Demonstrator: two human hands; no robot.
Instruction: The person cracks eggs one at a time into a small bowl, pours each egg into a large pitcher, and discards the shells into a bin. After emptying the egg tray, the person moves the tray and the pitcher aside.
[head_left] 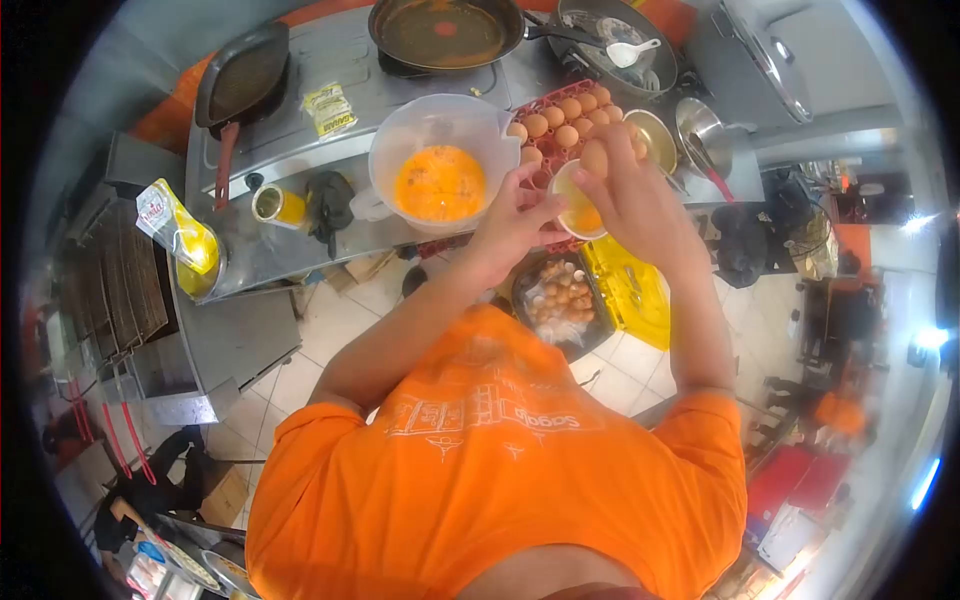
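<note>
A small white cup (578, 208) with yellow egg in it is gripped at its left side by my left hand (515, 225). Over the cup's right side is my right hand (640, 195), its fingers round a brown egg (594, 158). Whether that shell is cracked I cannot tell. To the left of my hands stands a clear plastic pitcher (385, 160) holding orange beaten egg (440, 184). Just beyond my hands lies a red egg tray (548, 174) with several brown eggs (568, 136) in it.
Pans (445, 35) sit on the stove behind the pitcher. Metal bowls (700, 130) stand at the right. An open jar (279, 205) and a yellow pouch (180, 230) are at the left. Below the counter are a bin of eggshells (560, 295) and a yellow crate (630, 290).
</note>
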